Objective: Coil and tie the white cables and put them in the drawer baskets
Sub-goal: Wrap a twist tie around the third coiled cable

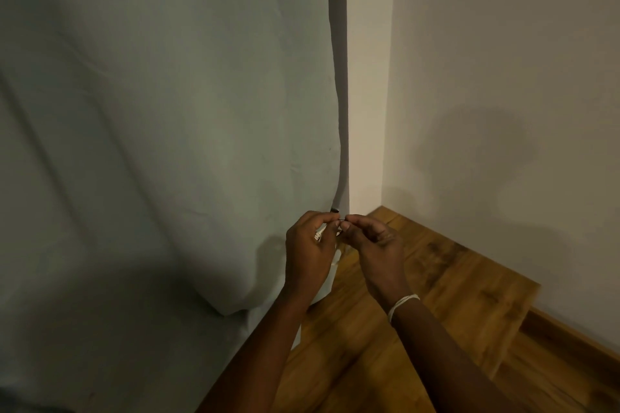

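Observation:
My left hand point(310, 251) is closed around a coiled white cable point(327, 278), whose plug end point(318, 234) pokes out between the fingers and whose loops hang below the palm. My right hand point(370, 241) pinches a thin dark tie point(341, 219) that runs across to the left fingertips. Both hands meet in front of the curtain's lower edge, above the floor. Most of the cable is hidden behind my left hand. No drawer or basket is in view.
A pale grey-green curtain point(167, 144) fills the left side. A white wall point(503, 77) forms a corner on the right. Wooden floor point(419, 329) with a skirting board point(570, 339) lies below. A white band point(401, 303) circles my right wrist.

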{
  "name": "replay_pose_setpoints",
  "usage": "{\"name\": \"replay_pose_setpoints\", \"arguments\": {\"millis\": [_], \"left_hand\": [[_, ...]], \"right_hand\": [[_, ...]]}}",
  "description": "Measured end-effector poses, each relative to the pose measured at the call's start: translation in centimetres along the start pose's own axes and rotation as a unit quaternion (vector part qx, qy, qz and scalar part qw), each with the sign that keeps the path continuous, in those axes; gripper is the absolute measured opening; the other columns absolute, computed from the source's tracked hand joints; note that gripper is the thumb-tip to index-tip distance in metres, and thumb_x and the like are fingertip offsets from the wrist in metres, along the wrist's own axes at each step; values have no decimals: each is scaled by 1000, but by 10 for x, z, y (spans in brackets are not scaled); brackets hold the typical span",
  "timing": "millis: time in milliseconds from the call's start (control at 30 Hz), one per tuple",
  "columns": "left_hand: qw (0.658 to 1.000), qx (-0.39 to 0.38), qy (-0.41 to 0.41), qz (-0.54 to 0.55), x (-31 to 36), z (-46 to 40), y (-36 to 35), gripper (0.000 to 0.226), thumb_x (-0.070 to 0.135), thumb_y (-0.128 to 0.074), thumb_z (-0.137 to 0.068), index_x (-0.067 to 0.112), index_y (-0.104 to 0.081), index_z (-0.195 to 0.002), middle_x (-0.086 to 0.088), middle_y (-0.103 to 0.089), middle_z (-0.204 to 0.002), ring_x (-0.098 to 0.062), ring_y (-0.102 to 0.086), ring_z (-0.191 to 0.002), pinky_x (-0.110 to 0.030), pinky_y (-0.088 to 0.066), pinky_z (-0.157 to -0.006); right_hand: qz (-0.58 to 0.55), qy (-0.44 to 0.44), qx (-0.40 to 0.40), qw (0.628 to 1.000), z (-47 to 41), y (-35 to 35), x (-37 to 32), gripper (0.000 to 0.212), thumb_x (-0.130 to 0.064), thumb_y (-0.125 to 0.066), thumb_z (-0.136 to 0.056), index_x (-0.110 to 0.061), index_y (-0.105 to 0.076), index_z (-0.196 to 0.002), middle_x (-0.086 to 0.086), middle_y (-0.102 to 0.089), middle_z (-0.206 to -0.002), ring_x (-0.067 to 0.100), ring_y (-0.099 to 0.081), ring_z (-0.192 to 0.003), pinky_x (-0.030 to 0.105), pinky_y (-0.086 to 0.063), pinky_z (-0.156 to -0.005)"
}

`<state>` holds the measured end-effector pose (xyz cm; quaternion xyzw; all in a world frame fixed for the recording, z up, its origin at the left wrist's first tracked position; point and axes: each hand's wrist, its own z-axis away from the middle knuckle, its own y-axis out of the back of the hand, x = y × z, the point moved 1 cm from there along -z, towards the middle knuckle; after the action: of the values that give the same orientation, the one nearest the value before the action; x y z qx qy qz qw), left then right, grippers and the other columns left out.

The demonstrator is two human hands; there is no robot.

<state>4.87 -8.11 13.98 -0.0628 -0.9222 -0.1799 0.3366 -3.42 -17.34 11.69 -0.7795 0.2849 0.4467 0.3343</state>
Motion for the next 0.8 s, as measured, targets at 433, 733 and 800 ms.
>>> {"name": "replay_pose_setpoints", "arguments": {"millis": [433, 733, 800], "left_hand": [[997, -31, -41, -59, -6, -2, -3, 14, 16, -66, -92, 10, -73, -102, -2, -73, -94, -8, -66, -84, -7, -49, -76], [998, -23, -35, -44, -5, -2, -6, 18, 21, -62, -94, 11, -73, -104, -1, -70, -94, -7, -64, -82, -8, -51, -73], [998, -21, -32, -43, -5, -2, -8, 22, 24, -60, -94, 11, -73, -104, -3, -70, -93, -10, -65, -81, -17, -55, -71]], "right_hand": [[38, 20, -9, 999, -5, 1, 6, 18, -8, -68, -92, -6, -75, -108, 8, -77, -98, 26, -73, -95, 52, -60, -87], [44, 23, 4, 999, -8, -1, 8, 15, -7, -68, -93, -6, -74, -105, 8, -76, -95, 27, -73, -91, 51, -61, -83], [53, 34, 8, 998, -7, -3, 8, 15, -7, -67, -93, -6, -74, -106, 7, -76, -94, 26, -73, -89, 49, -62, -82]]}}
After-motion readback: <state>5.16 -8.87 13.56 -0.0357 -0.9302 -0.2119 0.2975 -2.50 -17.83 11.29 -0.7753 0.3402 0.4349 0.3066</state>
